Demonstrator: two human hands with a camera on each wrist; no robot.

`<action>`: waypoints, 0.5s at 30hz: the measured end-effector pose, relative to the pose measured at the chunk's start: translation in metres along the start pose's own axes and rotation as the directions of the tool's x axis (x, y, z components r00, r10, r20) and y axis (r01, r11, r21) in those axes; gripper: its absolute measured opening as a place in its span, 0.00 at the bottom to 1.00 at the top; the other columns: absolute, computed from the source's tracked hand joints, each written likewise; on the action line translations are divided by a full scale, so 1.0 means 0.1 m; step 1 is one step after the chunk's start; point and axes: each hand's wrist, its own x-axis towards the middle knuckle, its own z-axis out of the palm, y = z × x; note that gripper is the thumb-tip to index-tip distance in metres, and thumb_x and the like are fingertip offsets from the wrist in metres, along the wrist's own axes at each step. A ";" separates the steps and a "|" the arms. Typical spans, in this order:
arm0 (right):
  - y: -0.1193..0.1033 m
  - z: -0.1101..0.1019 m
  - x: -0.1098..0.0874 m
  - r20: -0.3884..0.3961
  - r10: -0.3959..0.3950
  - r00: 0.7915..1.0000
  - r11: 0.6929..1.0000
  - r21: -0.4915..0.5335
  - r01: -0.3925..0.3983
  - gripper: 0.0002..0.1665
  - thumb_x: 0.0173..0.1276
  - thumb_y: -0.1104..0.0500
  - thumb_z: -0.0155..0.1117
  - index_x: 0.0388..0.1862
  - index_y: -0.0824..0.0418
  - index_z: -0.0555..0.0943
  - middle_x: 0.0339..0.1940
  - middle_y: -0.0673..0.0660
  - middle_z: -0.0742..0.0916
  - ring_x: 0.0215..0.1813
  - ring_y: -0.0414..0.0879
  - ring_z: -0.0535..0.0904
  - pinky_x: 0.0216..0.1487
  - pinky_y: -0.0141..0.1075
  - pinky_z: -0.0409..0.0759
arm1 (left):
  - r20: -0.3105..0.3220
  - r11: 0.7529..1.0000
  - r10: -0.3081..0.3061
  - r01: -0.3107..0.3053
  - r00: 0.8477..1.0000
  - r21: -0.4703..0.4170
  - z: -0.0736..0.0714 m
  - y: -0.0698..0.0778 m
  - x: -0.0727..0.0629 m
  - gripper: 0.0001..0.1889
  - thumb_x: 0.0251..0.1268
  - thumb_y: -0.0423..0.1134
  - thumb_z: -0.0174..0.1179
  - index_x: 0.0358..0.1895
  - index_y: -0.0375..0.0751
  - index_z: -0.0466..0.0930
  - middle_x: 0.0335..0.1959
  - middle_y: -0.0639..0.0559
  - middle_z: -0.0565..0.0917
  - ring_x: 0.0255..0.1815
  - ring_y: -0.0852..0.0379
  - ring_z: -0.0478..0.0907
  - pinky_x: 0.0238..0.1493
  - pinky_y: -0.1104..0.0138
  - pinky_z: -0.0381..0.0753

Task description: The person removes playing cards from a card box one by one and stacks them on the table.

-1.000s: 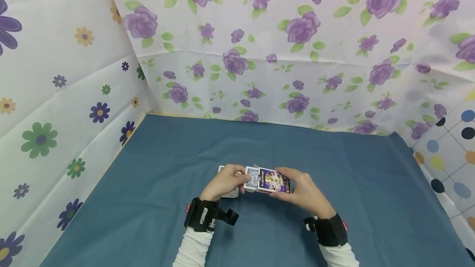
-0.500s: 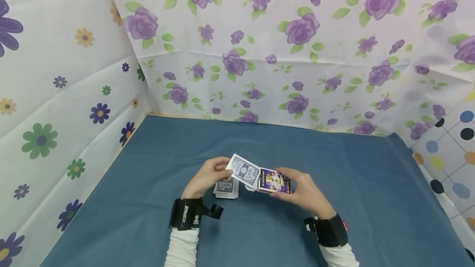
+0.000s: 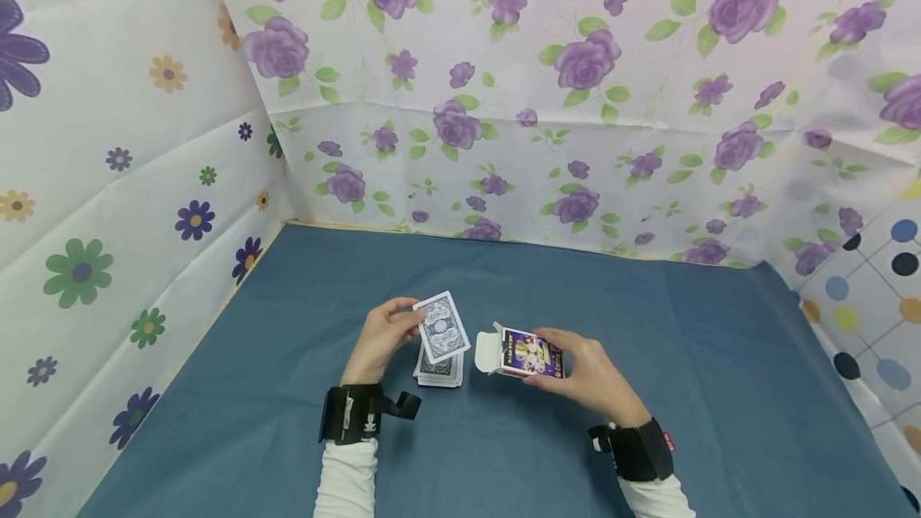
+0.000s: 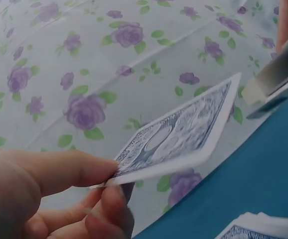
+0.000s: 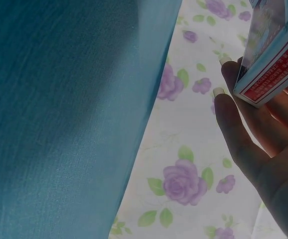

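My left hand (image 3: 376, 344) pinches a blue-and-white patterned playing card (image 3: 441, 329) between thumb and fingers, by one end. The left wrist view has this card (image 4: 184, 132) tilted back-side up beyond the thumb. Below it, overlapped in the head view, a stack of matching playing cards (image 3: 437, 376) lies on the cloth. To the right, my right hand (image 3: 596, 374) grips a purple-and-gold card box (image 3: 532, 352) by its sides, its open white flap (image 3: 487, 352) facing left. In the right wrist view the box (image 5: 271, 64) rests among the fingers, partly cut off by the frame.
A blue cloth (image 3: 504, 454) covers the table. White sheets with purple roses (image 3: 456, 125) stand behind it, a flower-print sheet (image 3: 79, 270) at the left, and a dotted sheet (image 3: 892, 310) at the right.
My left hand has drawn the card leftward out of the box's open end and turned it more upright over the stack. The right hand and box have stayed nearly in place.
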 end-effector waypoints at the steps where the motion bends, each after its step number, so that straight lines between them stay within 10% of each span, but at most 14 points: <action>1: 0.00 0.00 0.00 0.002 0.002 1.000 1.000 0.000 -0.002 0.42 0.54 0.38 0.74 0.63 0.57 0.77 0.60 0.58 0.83 0.59 0.53 0.80 0.52 0.48 0.79 | -0.024 1.000 -0.005 0.005 1.000 0.005 0.00 -0.02 0.01 0.16 0.67 0.35 0.59 0.55 0.32 0.76 0.22 0.57 0.78 0.28 0.57 0.73 0.36 0.67 0.73; 15: 0.01 -0.01 0.00 0.013 0.009 1.000 1.000 0.016 -0.009 0.42 0.54 0.38 0.73 0.63 0.59 0.77 0.59 0.58 0.83 0.58 0.51 0.80 0.50 0.46 0.79 | -0.296 0.972 0.062 0.010 0.953 0.234 0.11 -0.37 0.09 0.09 0.59 0.40 0.69 0.31 0.35 0.87 0.23 0.47 0.81 0.25 0.54 0.72 0.29 0.63 0.68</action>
